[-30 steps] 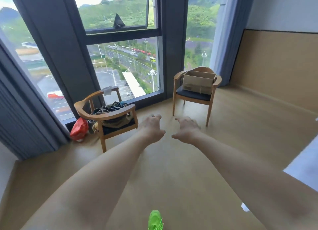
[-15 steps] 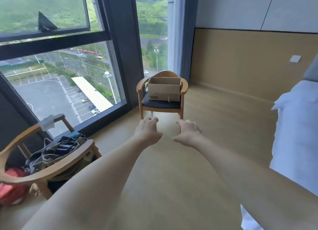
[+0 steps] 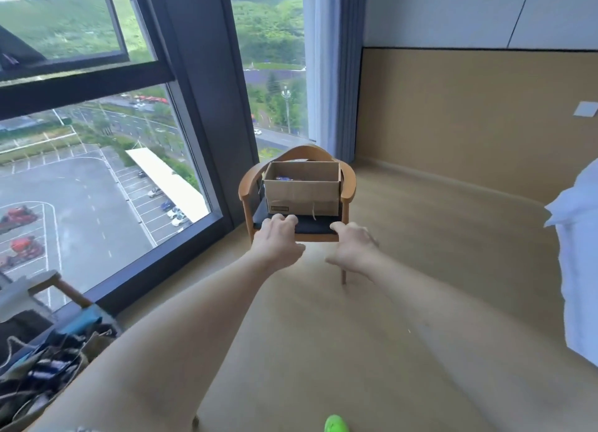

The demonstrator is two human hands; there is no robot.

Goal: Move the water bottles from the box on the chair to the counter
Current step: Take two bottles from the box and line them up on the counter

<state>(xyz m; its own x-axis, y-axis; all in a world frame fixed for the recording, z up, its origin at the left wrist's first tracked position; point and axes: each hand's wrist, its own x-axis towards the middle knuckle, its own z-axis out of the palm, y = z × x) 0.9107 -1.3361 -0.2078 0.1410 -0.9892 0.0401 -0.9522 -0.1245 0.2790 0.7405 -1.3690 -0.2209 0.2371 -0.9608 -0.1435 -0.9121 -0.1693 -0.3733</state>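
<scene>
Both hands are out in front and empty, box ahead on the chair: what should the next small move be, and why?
Probably step closer and reach into the cardboard box: left hand and right hand hold nothing, and the box on the chair looks beyond reach.

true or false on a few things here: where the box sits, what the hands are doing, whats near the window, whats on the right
1. The cardboard box sits on the seat of the wooden chair. True.
2. The left hand grips a water bottle. False: it holds nothing, its fingers loosely bent in front of the chair.
3. The right hand holds nothing. True.
4. The box is taped shut. False: its top is open, and something blue shows inside, too small to identify.
5. White bedding shows at the right edge. True.
6. The chair with the box stands in the middle of the room, far from the window. False: it stands in the corner by the window and curtain.
</scene>
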